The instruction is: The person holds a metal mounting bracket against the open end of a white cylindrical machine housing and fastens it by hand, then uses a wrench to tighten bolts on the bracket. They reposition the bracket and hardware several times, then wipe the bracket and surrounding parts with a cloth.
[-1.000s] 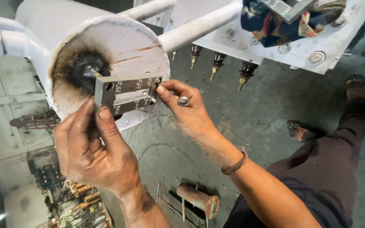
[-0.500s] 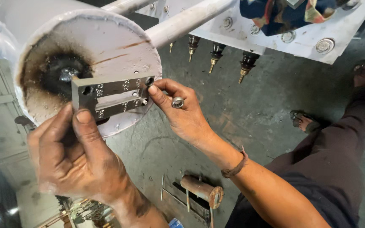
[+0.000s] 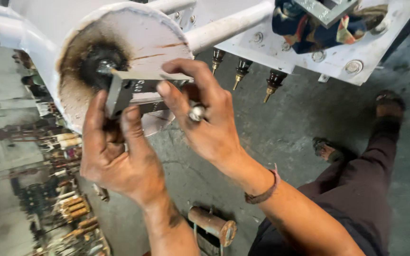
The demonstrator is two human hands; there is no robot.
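A grey metal plate (image 3: 136,85) with an angled edge lies against the round white end of a cylinder (image 3: 153,38), next to a dark bolt (image 3: 104,66) in a scorched patch. My left hand (image 3: 119,151) grips the plate's lower left from below, thumb and fingers on it. My right hand (image 3: 205,114), with a ring on one finger, covers the plate's right part, fingers curled over its top edge. A band sits on the right wrist.
A white flanged cover (image 3: 319,52) with bolts and several brass-tipped terminals (image 3: 240,71) hangs above. A rusty cylinder (image 3: 212,225) lies on the concrete floor below. Tools and parts (image 3: 67,208) crowd the lower left. My foot (image 3: 328,149) stands at right.
The plate has tilted from face-on to edge-up and shifted right. My right hand moved from its right end to over its top. My left hand slid up under it.
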